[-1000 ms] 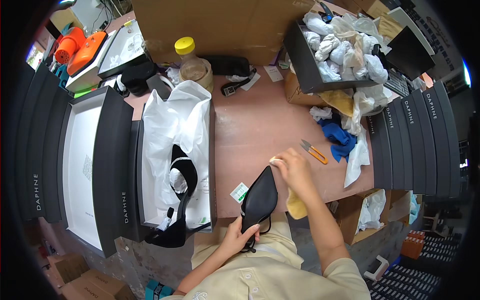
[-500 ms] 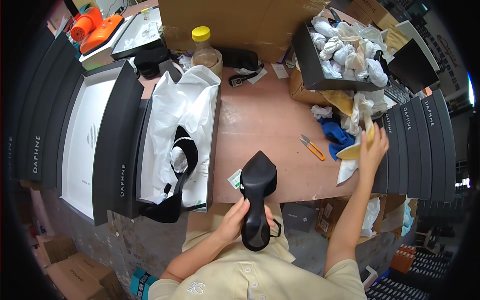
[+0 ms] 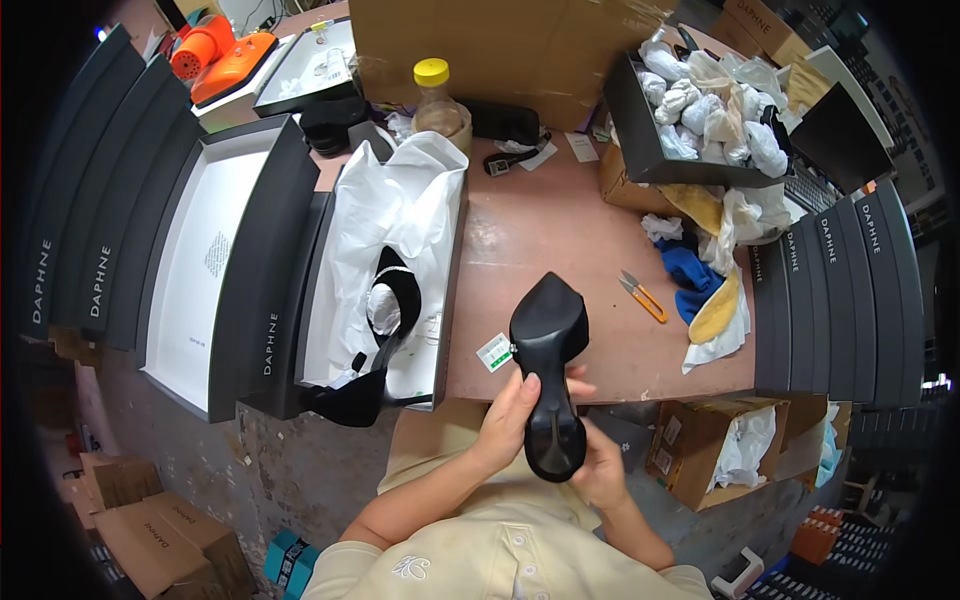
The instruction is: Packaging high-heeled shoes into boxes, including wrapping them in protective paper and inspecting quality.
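Observation:
A black high-heeled shoe (image 3: pixel 548 370) is held sole up over the table's front edge, its pointed toe aimed away from me. My left hand (image 3: pixel 508 420) grips its left side at the arch. Under the heel end, my right hand (image 3: pixel 598 462) holds it from the right. A small white and green tag (image 3: pixel 494 352) hangs at the shoe's left side. The matching black shoe (image 3: pixel 385 330) lies in white tissue paper inside an open shoe box (image 3: pixel 452 290) to the left.
Orange-handled snips (image 3: pixel 640 296) lie on the brown table (image 3: pixel 560 225), beside blue and yellow cloths (image 3: pixel 705 290). A black tray of white paper wads (image 3: pixel 700 110) stands at the back right. A yellow-capped jar (image 3: pixel 438 100) is at the back. Black box lids are stacked on both sides.
My right hand left the cloths at the right and came back to the shoe's heel. The shoe now sits higher, held by both hands.

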### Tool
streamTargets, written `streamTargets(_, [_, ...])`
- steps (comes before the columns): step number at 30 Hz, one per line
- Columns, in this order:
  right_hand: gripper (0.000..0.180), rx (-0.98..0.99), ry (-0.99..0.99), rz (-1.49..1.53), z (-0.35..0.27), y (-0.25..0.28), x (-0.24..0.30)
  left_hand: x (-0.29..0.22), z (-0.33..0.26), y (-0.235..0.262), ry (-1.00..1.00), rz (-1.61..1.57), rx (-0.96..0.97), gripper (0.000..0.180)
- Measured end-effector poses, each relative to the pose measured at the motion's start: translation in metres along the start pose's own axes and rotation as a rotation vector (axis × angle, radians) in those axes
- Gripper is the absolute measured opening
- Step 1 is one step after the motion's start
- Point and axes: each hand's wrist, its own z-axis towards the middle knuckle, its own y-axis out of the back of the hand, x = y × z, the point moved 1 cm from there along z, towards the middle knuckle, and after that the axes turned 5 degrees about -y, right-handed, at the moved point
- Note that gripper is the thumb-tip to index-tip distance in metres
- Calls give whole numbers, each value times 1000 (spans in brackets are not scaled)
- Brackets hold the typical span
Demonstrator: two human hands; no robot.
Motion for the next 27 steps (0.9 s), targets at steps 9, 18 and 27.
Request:
streamTargets(9, [34,39,206,-1075,32,8,147,-90,-75,14,-740,1541,-10,23])
streamTargets(18, [23,94,96,-1954,106,-3,107,-148,-80,103,-461,1286,-245,47])
streamTargets(27, [33,-349,567,-1092,88,48,151,-156,-87,28,-827,676,-241,36])
